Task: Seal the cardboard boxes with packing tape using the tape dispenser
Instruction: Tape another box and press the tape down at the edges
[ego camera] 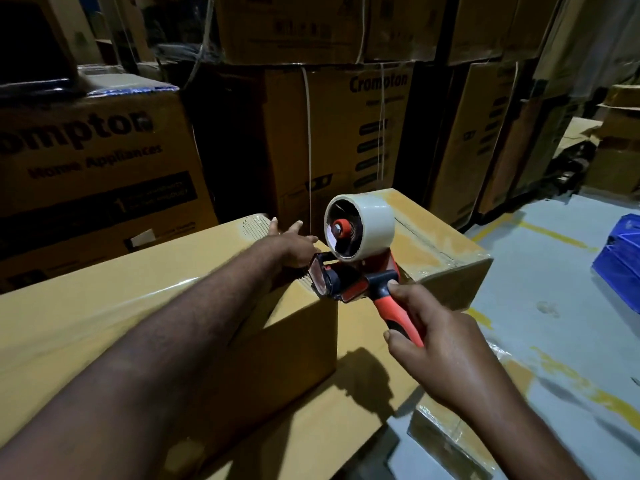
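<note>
- Right in front, a closed upper box [138, 323] sits on a wider lower box [349, 420]. Its flaps are down and a glossy strip of tape runs across its top, so nothing inside shows.
- Just behind it is a far box [440, 237], also closed, with tape shining over its seam.
- Tall printed cartons [86, 161] are stacked along the back, all closed. A blue crate [620, 261] sits on the grey floor [554, 306] to the right; I can't tell what it holds.
- The left hand [294, 244] lies on the upper box's far end, fingers straight and spread, holding nothing.
- The right hand [440, 344] is wrapped round the red-and-black handle of the tape dispenser [349, 282].
- The dispenser's head sits at the upper box's right top corner, with the tape roll [360, 226] standing above it.
</note>
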